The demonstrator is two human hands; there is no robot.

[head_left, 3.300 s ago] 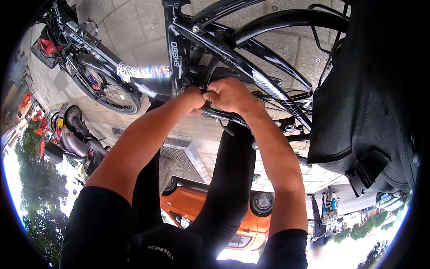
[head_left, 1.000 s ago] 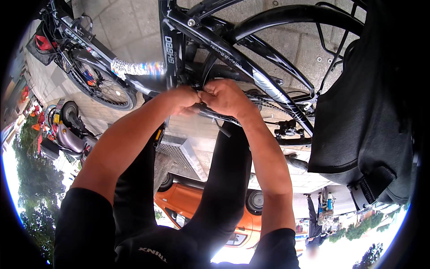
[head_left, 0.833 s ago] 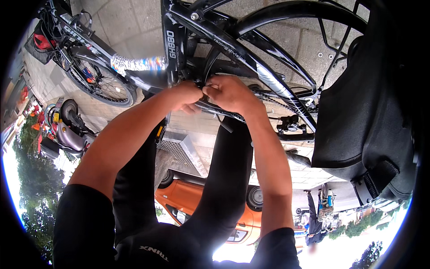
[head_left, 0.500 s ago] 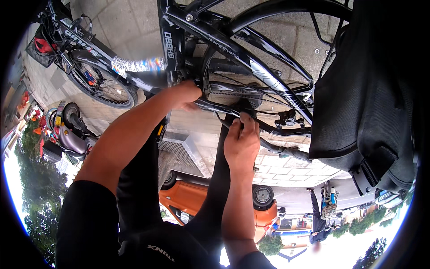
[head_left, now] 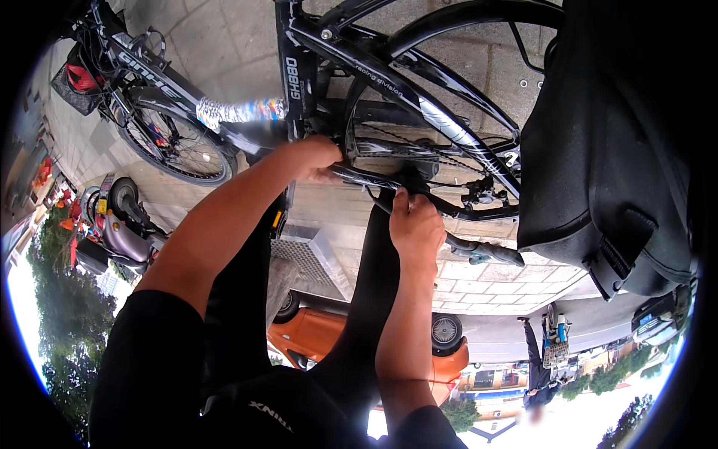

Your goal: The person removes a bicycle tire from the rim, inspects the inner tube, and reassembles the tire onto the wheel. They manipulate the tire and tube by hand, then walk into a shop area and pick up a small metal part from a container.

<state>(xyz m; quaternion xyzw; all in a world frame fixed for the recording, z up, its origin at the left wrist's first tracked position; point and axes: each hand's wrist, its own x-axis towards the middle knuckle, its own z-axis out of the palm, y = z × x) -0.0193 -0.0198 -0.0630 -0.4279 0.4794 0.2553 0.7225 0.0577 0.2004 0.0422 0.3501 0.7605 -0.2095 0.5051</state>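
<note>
A black bicycle frame [head_left: 456,138] leans across the upper view, with its chain [head_left: 404,146] and rear derailleur [head_left: 482,193] on the near side. My left hand [head_left: 320,159] is closed at the front end of the lower frame tube [head_left: 363,178], beside the crank area; what its fingers hold is hidden. My right hand [head_left: 416,224] is closed with curled fingers against the same tube farther back. Whatever lies inside that grip cannot be made out. From behind the right hand a dark rod with a flattened end [head_left: 497,253] sticks out to the right.
A black bag [head_left: 606,172] hangs at the right, close to the rear wheel. Another bicycle's front wheel [head_left: 183,142] is at the left. Below it stands a scooter [head_left: 123,228]. A perforated metal box [head_left: 314,258] sits by my legs. Beyond are an orange car [head_left: 318,329] and a person [head_left: 535,367].
The view has shifted slightly, so the frame appears farther right. My right hand's raised fingers have curled in against the tube. My left hand stays near the crank, its fingers less blurred.
</note>
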